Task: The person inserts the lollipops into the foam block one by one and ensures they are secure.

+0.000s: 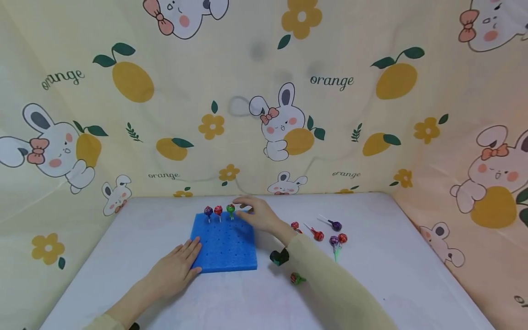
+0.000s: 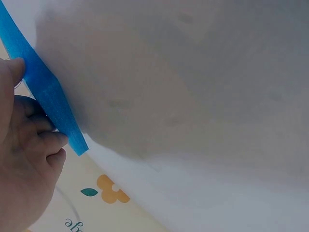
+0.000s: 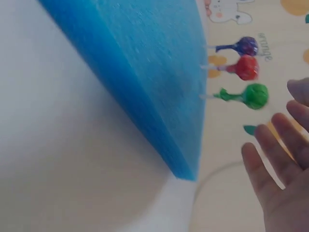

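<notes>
Three lollipops (image 1: 218, 210) in one board (image 1: 224, 247) — right fingers (image 3: 275, 153) spread, empty; left fingers (image 1: 191, 247) straight atop.

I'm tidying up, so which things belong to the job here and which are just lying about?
Belong to the job:
blue foam board, left hand resting on it
purple lollipop, red lollipop, green lollipop, all standing in the board
probably the loose lollipops to its right

Just surroundings:
patterned backdrop
white table

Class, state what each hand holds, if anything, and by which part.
The right hand holds nothing; the left hand only rests on the foam, at its left edge.
</notes>
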A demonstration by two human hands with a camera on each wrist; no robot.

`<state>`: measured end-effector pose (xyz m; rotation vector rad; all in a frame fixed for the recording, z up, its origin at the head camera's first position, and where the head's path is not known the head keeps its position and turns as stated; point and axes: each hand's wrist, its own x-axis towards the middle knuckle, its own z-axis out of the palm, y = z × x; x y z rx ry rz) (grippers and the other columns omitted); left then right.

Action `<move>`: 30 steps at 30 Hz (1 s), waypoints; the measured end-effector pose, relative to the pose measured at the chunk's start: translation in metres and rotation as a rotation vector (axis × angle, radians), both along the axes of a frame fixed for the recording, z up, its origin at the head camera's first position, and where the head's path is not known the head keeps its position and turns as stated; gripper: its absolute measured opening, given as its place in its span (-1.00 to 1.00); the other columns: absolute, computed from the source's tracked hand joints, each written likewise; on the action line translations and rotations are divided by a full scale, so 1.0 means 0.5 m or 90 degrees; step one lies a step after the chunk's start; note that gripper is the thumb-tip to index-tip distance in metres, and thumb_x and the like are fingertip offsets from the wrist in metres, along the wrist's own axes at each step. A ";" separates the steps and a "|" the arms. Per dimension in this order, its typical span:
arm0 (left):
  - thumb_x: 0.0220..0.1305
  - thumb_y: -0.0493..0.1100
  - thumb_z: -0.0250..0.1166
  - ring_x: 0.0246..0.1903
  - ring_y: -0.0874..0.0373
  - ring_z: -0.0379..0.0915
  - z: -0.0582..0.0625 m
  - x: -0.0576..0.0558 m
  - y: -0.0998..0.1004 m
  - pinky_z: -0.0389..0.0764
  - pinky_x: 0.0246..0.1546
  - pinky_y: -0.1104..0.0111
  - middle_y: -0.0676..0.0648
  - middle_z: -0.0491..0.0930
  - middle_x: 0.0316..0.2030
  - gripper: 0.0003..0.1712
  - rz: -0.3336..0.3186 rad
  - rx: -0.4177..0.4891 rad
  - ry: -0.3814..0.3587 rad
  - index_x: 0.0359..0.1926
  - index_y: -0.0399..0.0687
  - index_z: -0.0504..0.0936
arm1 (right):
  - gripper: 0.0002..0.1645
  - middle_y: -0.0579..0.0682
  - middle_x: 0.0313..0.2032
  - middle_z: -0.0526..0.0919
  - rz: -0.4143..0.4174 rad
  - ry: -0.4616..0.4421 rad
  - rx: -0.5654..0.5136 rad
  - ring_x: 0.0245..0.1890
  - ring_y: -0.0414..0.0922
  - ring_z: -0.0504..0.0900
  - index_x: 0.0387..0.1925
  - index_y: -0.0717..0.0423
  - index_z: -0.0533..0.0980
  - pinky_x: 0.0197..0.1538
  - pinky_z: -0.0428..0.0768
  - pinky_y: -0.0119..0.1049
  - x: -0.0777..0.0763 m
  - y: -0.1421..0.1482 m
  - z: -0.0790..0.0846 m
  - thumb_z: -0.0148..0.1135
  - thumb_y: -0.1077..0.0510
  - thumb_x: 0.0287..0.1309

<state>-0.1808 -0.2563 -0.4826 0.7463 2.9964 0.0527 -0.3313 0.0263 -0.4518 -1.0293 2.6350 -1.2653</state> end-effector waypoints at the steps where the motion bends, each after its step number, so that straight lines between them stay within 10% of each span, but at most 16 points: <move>1: 0.62 0.11 0.07 0.53 -0.32 0.11 0.000 0.000 0.000 0.25 0.49 -0.16 -0.39 0.17 0.54 -0.24 0.000 0.001 0.001 0.51 -0.42 0.28 | -0.53 -0.02 0.36 0.54 0.002 0.002 0.003 0.22 -0.05 0.61 0.35 0.04 0.54 0.16 0.68 -0.23 0.001 0.006 0.005 0.24 0.09 0.49; 30: 0.60 0.12 0.10 0.54 -0.33 0.05 -0.004 -0.001 0.000 0.21 0.50 -0.19 -0.38 0.13 0.56 -0.21 0.021 0.027 -0.024 0.53 -0.40 0.25 | -0.62 0.09 0.17 0.64 -0.028 0.000 0.168 -0.01 -0.08 0.70 0.22 0.16 0.62 -0.02 0.71 -0.19 -0.019 0.253 0.008 0.29 0.17 0.44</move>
